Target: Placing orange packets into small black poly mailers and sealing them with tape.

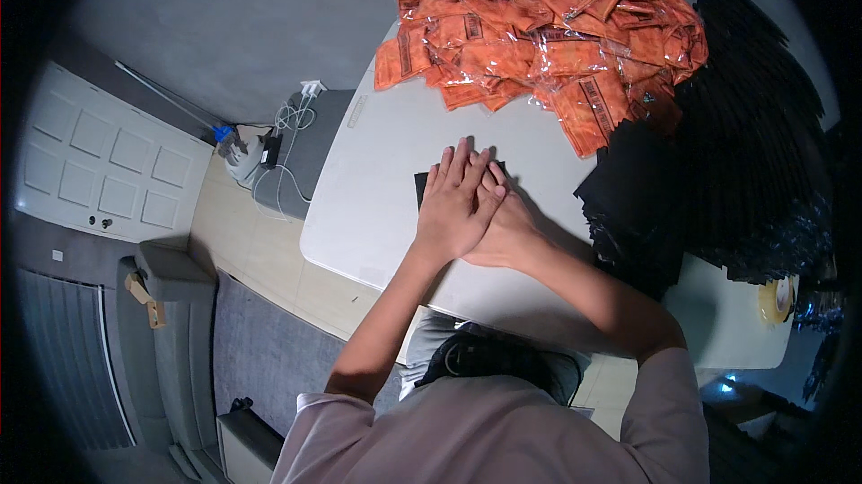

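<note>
Both my hands lie flat, one over the other, on a small black folded piece (420, 184) on the white table (359, 206). My left hand (454, 213) is on top, its fingers stretched out and spread, crossing the fingers of my right hand (506, 233). The right hand is palm down with straight fingers, partly covered by the left. Only the left edge and a far corner of the black piece show beside the hands; what kind it is I cannot tell. Neither hand grips anything.
A heap of orange packets in clear plastic (503, 44) covers the table's far side. Black stacked pieces (642, 206) and a larger black pile (754, 125) fill the right. A tape roll (776, 300) sits at the right edge. White cables (292, 125) lie beyond the table's left side.
</note>
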